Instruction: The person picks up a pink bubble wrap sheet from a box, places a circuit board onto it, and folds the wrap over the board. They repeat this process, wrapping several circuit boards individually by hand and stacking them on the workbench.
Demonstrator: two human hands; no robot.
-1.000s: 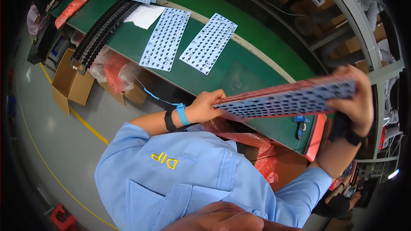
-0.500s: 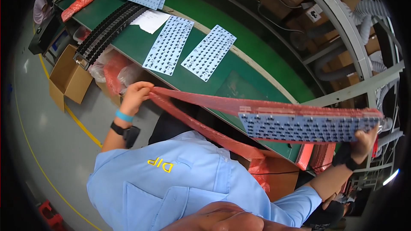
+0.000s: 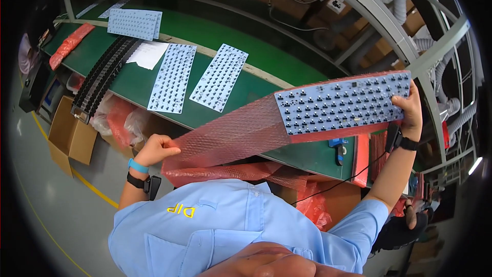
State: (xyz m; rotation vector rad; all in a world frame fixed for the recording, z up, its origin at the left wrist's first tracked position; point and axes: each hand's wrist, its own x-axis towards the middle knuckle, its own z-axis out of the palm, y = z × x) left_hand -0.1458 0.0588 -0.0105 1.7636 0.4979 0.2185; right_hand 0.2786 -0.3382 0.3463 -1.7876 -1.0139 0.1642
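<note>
My right hand (image 3: 411, 112) grips one end of a white keyboard circuit board (image 3: 343, 101) studded with rows of black parts. Its thumb lies on the board's face, and the other fingers are hidden behind. Red bubble wrap (image 3: 230, 130) backs this board and stretches away to the left in a long strip. At the strip's far end, my left hand (image 3: 159, 150) pinches the edge between thumb and fingers. A fold of the wrap hangs below, close to my shirt. Two similar boards, a left one (image 3: 172, 78) and a right one (image 3: 219, 77), lie on the green bench (image 3: 134, 86).
A black ribbed rack (image 3: 105, 74) lies across the bench at left, near stacked boards (image 3: 134, 23) and a red wrapped bundle (image 3: 72, 46). Below stands an open cardboard box (image 3: 74, 131). Red wrapped packs (image 3: 361, 160) and a blue-black tool (image 3: 338, 152) sit right. Someone sits beyond, lower right.
The board has risen and turned its face more toward me. My left hand has dropped lower, and the wrap strip now spreads broad and flat. The view has shifted too.
</note>
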